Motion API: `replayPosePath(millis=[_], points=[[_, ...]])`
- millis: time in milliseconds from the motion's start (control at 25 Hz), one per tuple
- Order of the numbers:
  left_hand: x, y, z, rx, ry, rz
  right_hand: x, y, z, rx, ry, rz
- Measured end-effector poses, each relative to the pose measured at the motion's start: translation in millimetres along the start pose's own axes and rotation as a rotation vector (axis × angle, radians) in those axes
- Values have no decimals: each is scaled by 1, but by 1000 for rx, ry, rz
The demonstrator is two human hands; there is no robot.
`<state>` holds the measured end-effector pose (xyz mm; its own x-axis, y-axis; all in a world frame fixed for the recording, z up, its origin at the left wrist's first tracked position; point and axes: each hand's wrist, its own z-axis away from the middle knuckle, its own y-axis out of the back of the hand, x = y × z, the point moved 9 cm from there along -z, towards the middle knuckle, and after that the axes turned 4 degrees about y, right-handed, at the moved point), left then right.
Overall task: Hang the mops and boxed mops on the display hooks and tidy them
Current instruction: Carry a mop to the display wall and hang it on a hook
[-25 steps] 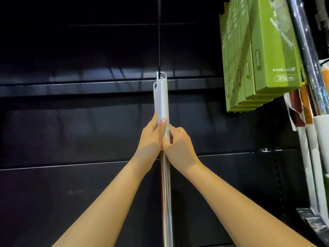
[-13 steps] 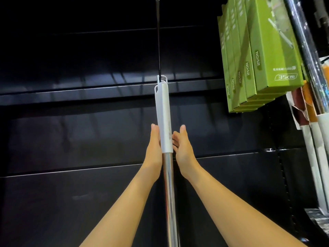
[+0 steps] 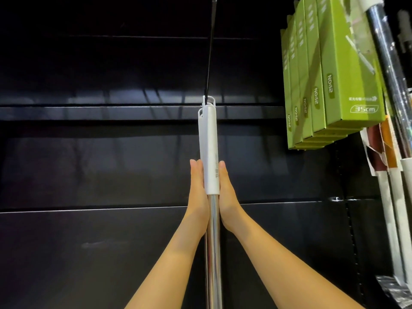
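mop (image 3: 210,152) | upright, grip end up (on hook (image 3: 209,63)) | left hand (image 3: 198,192), right hand (image 3: 227,197) flat, pressing sides

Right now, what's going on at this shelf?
A person is hanging a mop with a white plastic grip and chrome pole on a black display hook. Its loop sits over the hook. The left hand and right hand press flat against either side, fingers straight. Green boxed mops hang at the right.
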<state>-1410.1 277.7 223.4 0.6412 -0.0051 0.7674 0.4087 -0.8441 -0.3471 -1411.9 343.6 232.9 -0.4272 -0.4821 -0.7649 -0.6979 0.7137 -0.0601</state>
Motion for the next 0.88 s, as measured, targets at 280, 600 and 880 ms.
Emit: replayPosePath(millis=[280, 600, 880], points=[[58, -18, 23, -26, -257, -230, -8, 9, -20, 41, 93, 44], [54, -23, -1, -184, -302, -155, -23, 1, -33, -14, 164, 141], [54, -16, -10, -171, -352, -195, -20, 6, -34, 36, 121, 131]])
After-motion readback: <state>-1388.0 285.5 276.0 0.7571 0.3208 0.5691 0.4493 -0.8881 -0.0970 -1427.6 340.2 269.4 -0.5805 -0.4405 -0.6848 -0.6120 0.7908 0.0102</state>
